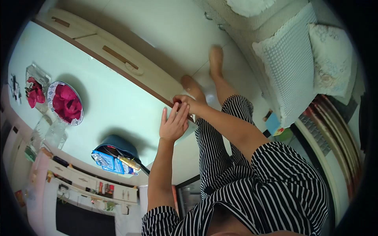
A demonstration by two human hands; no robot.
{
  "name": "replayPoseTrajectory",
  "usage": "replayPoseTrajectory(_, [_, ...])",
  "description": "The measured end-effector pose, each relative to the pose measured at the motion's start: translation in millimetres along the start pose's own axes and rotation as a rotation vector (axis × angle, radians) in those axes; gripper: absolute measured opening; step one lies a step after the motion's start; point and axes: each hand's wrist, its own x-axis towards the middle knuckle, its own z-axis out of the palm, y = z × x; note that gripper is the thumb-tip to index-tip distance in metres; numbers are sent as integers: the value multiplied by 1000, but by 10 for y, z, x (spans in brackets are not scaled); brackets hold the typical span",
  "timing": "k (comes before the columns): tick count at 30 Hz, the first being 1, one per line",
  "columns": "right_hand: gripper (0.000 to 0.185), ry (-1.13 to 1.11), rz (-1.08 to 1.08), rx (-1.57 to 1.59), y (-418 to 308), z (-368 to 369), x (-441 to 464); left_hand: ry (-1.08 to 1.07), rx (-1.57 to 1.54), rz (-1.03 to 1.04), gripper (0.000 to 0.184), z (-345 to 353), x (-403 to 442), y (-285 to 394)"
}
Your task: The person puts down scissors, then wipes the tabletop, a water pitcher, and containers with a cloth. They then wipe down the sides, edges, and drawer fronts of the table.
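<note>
My left hand [173, 124] is held up at the table's edge with its fingers stretched out and apart, their tips meeting my right hand. My right hand [189, 104] has curled fingers. A small dark patch shows at them, but whether it is a held thing I cannot make out. Both hands are beside the corner of the pale-topped table [130, 106], which has a brown edge.
On the table are a patterned bowl [81, 118] of deep pink pieces, a glass dish [38, 70] and a blue container [118, 138] with packets. Drawers [114, 53] line the table's side. A sofa with a white cushion [289, 65] stands at right.
</note>
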Motion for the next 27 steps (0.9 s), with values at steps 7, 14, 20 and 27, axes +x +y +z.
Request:
replayPoseTrajectory(7, [18, -123, 296, 68, -316, -95, 35, 36, -71, 5, 54, -125, -21, 8])
replayPoseTrajectory(14, [15, -158, 386, -70, -435, -49, 15, 164, -268, -178, 54, 97, -342, 54])
replayPoseTrajectory(20, [20, -201, 506, -50, -683, 121, -227, 519, -144, -914, 53, 70, -512, 135])
replayPoseTrajectory(27, [19, -448, 310, -308, -685, 144, -35, 548, -75, -1097, 42, -166, -454, 98])
